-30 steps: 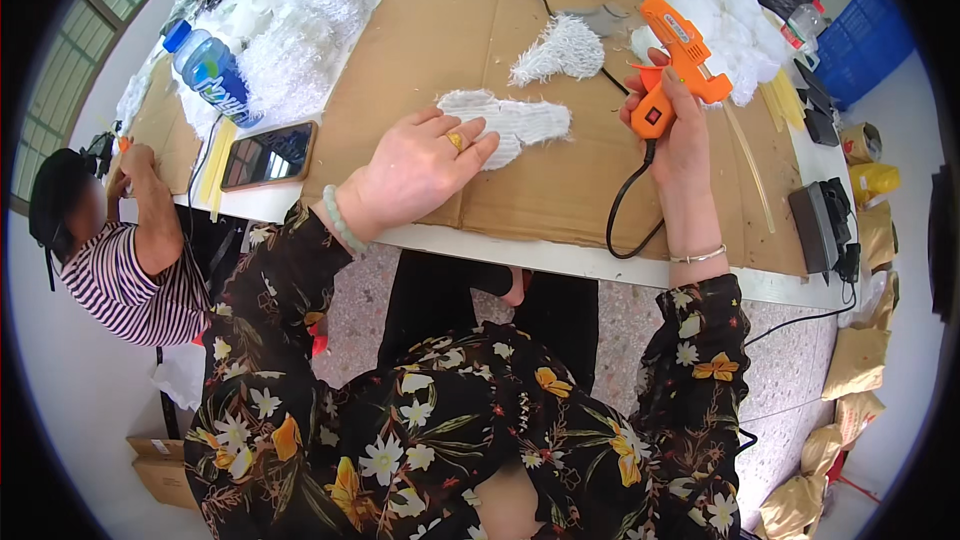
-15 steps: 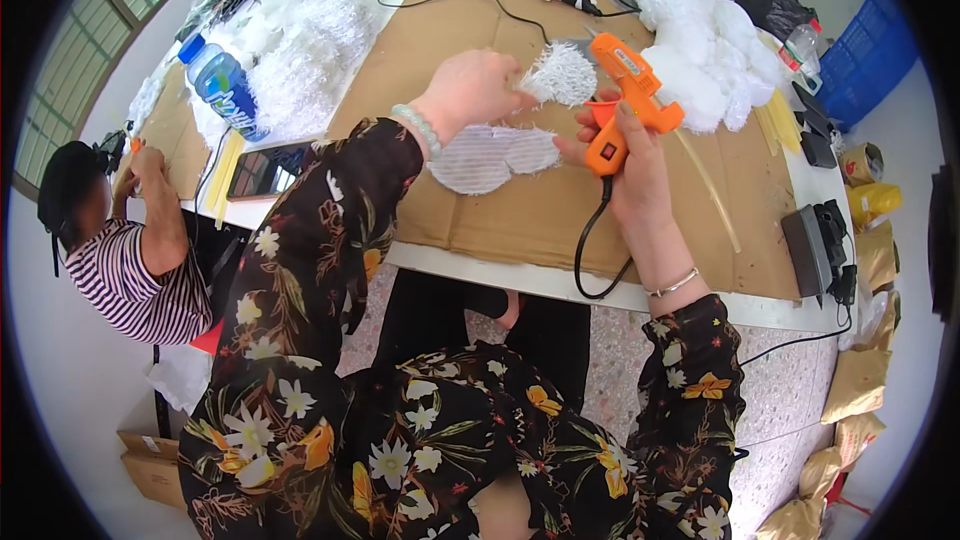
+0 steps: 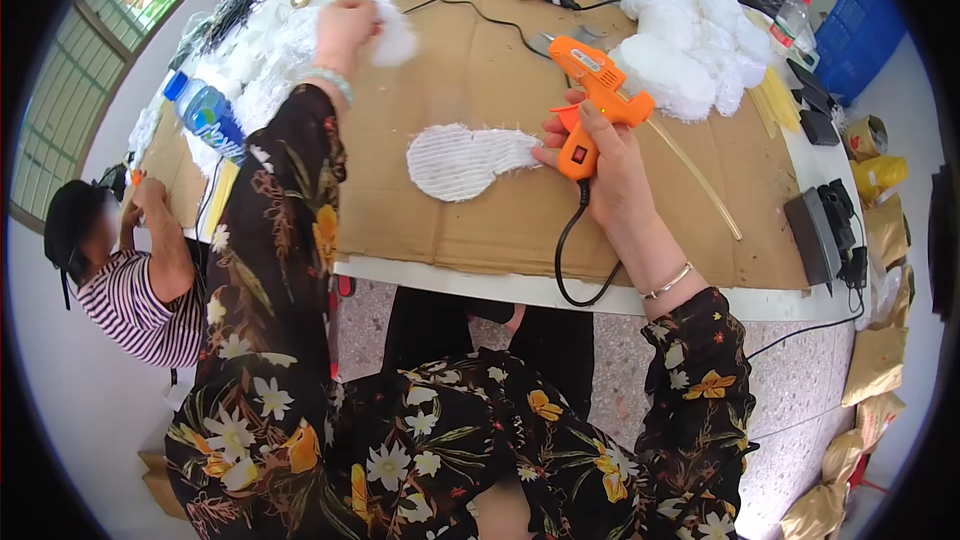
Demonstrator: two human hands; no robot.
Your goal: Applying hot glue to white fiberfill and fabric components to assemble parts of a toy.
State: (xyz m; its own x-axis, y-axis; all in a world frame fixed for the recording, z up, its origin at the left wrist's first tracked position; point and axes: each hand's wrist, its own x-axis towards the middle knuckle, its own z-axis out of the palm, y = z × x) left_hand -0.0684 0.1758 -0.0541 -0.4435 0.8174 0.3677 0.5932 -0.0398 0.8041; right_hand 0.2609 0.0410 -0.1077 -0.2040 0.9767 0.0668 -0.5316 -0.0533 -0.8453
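My right hand (image 3: 610, 155) is wrapped round an orange glue gun (image 3: 603, 85), its nozzle pointing up and to the left. A clear glue stick (image 3: 700, 180) trails out of the back of the gun. Beside the fingertips of that hand lies a white ribbed fabric piece (image 3: 450, 162), rounded at its left end and narrower at the right. My left hand (image 3: 347, 32) is at the far left of the cardboard, fingers closed on the edge of a white fuzzy fabric piece (image 3: 393, 35), which is smeared by motion.
Brown cardboard (image 3: 480, 230) covers the table. White fluffy pieces (image 3: 690, 45) are heaped at the far right, near glue sticks (image 3: 775, 105). A blue-capped bottle (image 3: 205, 115) stands at the left. Black cables run across the back. A co-worker in a striped shirt (image 3: 145, 305) sits at the left.
My left hand has moved away to the far left, carrying the fuzzy white piece from beside the glue gun. My right hand and the gun have shifted slightly left.
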